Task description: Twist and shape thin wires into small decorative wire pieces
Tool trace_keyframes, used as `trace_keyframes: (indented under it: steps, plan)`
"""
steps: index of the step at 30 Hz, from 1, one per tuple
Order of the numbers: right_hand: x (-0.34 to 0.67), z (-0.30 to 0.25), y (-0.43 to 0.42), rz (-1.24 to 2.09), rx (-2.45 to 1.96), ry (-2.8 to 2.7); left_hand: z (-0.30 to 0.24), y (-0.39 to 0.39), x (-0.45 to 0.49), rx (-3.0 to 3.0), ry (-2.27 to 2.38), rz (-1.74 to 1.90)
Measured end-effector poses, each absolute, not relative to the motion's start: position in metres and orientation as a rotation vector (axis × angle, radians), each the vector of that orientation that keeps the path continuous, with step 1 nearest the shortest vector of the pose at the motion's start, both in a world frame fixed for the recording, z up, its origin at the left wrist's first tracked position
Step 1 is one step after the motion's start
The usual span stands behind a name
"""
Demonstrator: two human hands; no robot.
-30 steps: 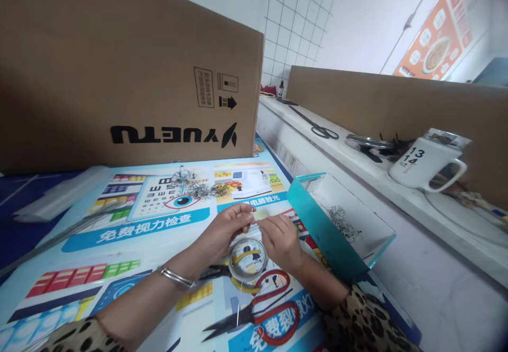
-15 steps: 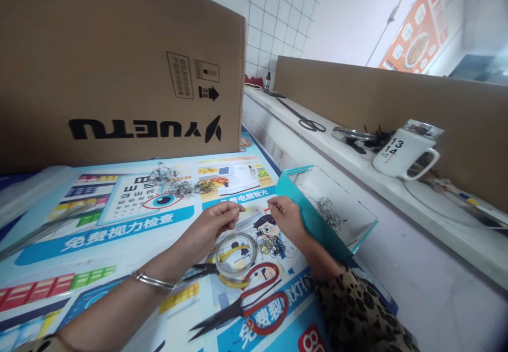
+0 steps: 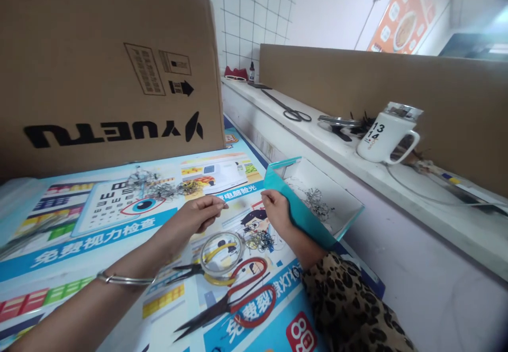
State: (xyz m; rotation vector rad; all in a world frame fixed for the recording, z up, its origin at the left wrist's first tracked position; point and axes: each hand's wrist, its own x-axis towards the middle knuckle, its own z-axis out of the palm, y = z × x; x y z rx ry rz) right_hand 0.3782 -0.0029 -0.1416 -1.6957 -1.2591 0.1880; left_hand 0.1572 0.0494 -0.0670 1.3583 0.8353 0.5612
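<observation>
My left hand (image 3: 204, 214) is closed in a pinch above the printed table cover, with a silver bangle (image 3: 125, 279) on its wrist. Across a small gap, my right hand (image 3: 278, 213) pinches too, next to the teal side of an open box (image 3: 296, 211). Whatever lies between the fingertips of either hand is too fine to make out. Below them rests a small tangle of thin wire bits (image 3: 260, 241). Near my left hand, a clear ring (image 3: 203, 249) lies over yellow-handled scissors (image 3: 186, 270). Closer to me are large red-handled scissors (image 3: 254, 292). More wiry silver pieces (image 3: 315, 201) sit inside the box.
Several wiry clusters (image 3: 159, 188) lie toward the back left. A big cardboard box (image 3: 99, 77) stands behind them. Along the right, a ledge (image 3: 337, 153) bears a white mug (image 3: 383, 137), black scissors (image 3: 291, 113) and a round metal-rimmed item (image 3: 339, 123).
The view has turned slightly right, so the scene sits further left. My hands are a little further apart, both still pinched. Objects on the table appear unmoved.
</observation>
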Motion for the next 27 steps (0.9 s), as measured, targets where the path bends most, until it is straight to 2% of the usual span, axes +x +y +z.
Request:
trace_keyframes:
  steps: [6, 27]
  plan:
    - [0.375, -0.147, -0.002, 0.173, -1.721, -1.345, -0.086, 0.081, 0.188, 1.839, 0.849, 0.450]
    - [0.367, -0.136, -0.005, -0.041, -1.876, -1.747, -0.132, 0.103, 0.204, 2.371, 0.666, 0.651]
